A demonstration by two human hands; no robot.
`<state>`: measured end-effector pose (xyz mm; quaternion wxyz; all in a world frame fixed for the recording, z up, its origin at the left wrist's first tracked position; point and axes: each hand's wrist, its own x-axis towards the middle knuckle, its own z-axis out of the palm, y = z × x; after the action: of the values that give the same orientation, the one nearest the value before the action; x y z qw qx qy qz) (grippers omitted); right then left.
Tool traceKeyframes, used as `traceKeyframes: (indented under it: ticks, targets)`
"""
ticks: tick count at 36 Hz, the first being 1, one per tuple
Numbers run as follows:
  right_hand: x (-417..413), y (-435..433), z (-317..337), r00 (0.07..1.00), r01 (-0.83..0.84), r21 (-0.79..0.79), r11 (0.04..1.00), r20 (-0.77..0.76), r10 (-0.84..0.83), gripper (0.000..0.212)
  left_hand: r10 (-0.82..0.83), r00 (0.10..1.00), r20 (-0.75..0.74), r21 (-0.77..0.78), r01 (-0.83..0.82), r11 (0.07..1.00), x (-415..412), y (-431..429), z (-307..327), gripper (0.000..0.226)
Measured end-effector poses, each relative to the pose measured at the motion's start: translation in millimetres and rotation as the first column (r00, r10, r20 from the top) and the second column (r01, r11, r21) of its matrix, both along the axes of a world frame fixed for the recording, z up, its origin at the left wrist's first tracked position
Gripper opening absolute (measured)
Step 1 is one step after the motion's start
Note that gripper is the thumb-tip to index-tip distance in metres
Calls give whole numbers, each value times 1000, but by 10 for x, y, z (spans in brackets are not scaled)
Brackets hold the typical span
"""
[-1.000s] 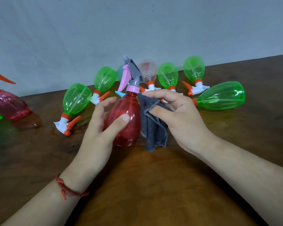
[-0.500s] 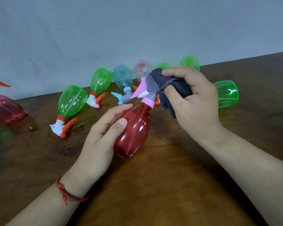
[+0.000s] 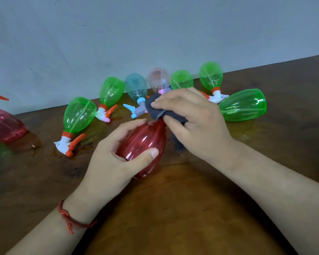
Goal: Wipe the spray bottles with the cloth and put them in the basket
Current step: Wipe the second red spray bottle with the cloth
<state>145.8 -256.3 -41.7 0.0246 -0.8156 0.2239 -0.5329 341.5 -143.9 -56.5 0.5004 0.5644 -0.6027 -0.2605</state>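
left hand (image 3: 114,166) gripping red bottle (image 3: 145,140), neck pointing away, right hand (image 3: 197,120) pinching cloth (image 3: 156,111) round neck

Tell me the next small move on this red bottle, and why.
Probably slide the cloth down from the spray head onto the red bottle, neck first. The right hand pinches the cloth over the head, the left hand grips the tilted body, and that body is bare of cloth, so it likely needs wiping.

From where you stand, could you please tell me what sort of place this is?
Likely a simple indoor work table, perhaps at home: a dark wooden tabletop set against a bare grey wall, with coloured spray bottles lying along it.
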Motion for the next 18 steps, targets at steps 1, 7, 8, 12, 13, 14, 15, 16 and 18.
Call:
traceKeyframes:
  ticks: [1, 7, 8, 12, 13, 14, 15, 16, 18]
  targets:
    - [-26, -6, 7, 999, 23, -6, 1000, 25, -22, 26, 8, 1000, 8, -7, -8, 1000, -2, -2, -2, 69]
    - [-22, -18, -36, 1000, 19, 66, 998, -12, -18, 32, 123, 965, 231, -83, -107, 991, 21, -1, -24, 74]
    - [10, -2, -65, 998, -18, 65, 998, -60, 22, 33, 136, 957, 258, -102, -113, 988, 29, -5, -21, 74]
    - [91, 63, -102, 985, -90, 36, 995, -147, 94, 32, 160, 932, 326, -163, -111, 980, 35, -23, -6, 70]
    - [78, 63, -83, 991, -90, 42, 995, -92, 93, 32, 168, 936, 309, -165, -121, 979, 29, -25, -1, 69]
    - [52, 64, -56, 996, -80, 53, 995, -26, 81, 32, 173, 940, 294, -163, -129, 978, 19, -24, 4, 69]
    - [19, 63, -23, 998, -61, 65, 996, 36, 59, 33, 177, 941, 289, -161, -135, 978, 7, -22, 7, 70]
    - [-16, 56, 4, 996, -40, 74, 996, 86, 33, 33, 179, 939, 293, -158, -137, 978, 0, -19, 10, 71]
    - [-65, 39, 34, 989, -4, 83, 997, 147, -8, 31, 175, 940, 293, -144, -138, 980, 5, -14, 9, 72]
